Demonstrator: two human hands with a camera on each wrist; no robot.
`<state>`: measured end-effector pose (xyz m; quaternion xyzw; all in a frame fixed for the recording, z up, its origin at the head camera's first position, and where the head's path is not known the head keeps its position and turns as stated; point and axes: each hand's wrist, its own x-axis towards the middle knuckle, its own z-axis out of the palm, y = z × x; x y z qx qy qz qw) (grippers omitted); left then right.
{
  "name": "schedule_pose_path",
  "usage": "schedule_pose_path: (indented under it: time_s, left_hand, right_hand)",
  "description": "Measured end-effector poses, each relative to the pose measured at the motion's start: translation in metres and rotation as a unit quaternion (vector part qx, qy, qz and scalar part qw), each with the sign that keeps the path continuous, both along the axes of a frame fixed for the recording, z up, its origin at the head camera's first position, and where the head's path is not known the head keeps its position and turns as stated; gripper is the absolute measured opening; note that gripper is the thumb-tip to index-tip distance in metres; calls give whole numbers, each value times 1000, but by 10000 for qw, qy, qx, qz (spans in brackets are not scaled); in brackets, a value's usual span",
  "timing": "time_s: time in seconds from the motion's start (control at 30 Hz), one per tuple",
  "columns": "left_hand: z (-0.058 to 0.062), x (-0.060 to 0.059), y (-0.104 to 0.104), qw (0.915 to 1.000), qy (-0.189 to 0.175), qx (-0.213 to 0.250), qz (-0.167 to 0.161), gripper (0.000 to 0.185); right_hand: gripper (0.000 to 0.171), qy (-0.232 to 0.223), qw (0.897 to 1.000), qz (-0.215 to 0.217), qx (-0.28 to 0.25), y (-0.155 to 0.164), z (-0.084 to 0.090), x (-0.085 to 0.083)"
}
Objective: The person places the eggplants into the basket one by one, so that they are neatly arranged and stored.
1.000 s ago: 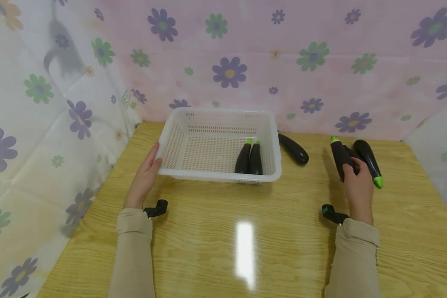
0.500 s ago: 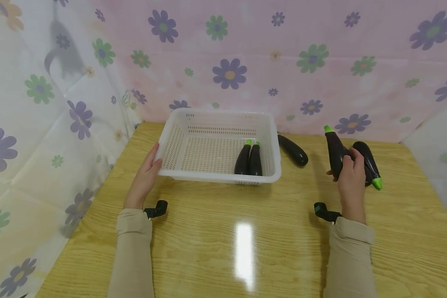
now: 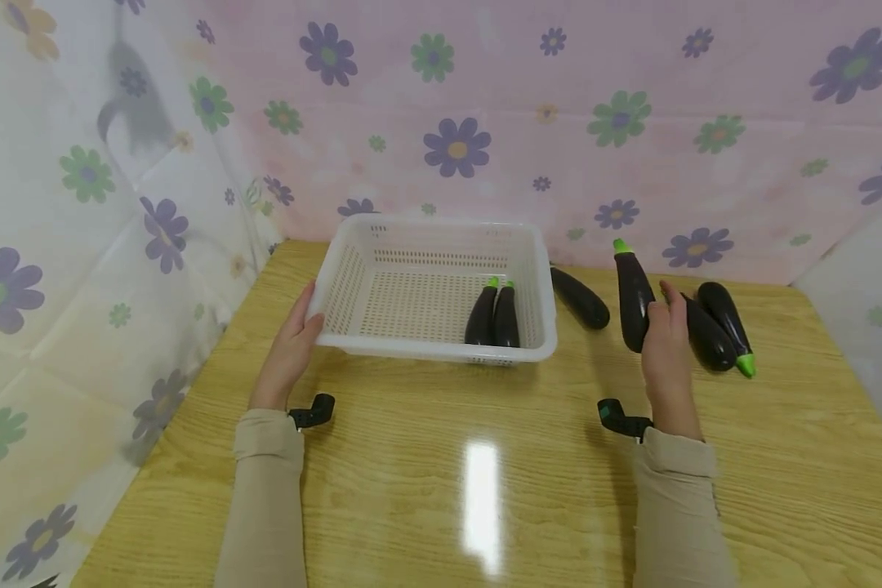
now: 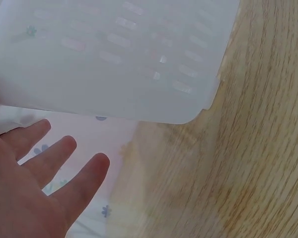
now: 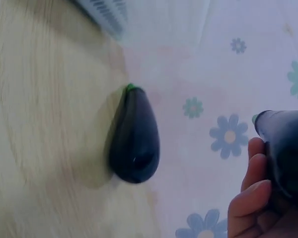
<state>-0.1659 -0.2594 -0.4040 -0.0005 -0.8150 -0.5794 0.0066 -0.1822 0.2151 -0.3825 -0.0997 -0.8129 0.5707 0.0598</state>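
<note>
My right hand (image 3: 661,343) grips a dark purple eggplant (image 3: 632,296) with a green stem, held upright above the table, right of the white basket (image 3: 338,282); its fingers (image 5: 251,191) curl round the eggplant (image 5: 288,148). Two eggplants (image 3: 494,314) lie side by side in the basket's right half. My left hand (image 3: 294,343) rests with straight fingers (image 4: 64,163) against the basket's left wall (image 4: 119,54). Another eggplant (image 3: 579,298) lies on the table just right of the basket, also seen as an eggplant (image 5: 134,136) in the right wrist view.
Two more eggplants (image 3: 716,331) lie on the wooden table (image 3: 441,474) at the right. Flowered cloth (image 3: 485,122) hangs behind and on both sides. Wrist cameras (image 3: 312,411) sit at both cuffs.
My right hand has lifted one eggplant off the table and carried it up and leftward, toward the basket. The left hand and basket have stayed put.
</note>
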Motion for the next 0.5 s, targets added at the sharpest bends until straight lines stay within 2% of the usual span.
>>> schedule_pose_path:
  time_s: [0.13, 0.27, 0.5]
  left_hand:
    - [10, 4, 3, 9998, -91, 164, -9, 54]
    - [18, 8, 9, 9996, 40, 259, -65, 54]
    - [19, 10, 11, 9994, 59, 325, -55, 55]
  right_hand:
    - [51, 13, 9982, 474, -365, -15, 8, 2]
    - [58, 308, 9918, 1041, -675, -29, 14, 3]
    - [65, 367, 9832, 1597, -810, -38, 22, 1]
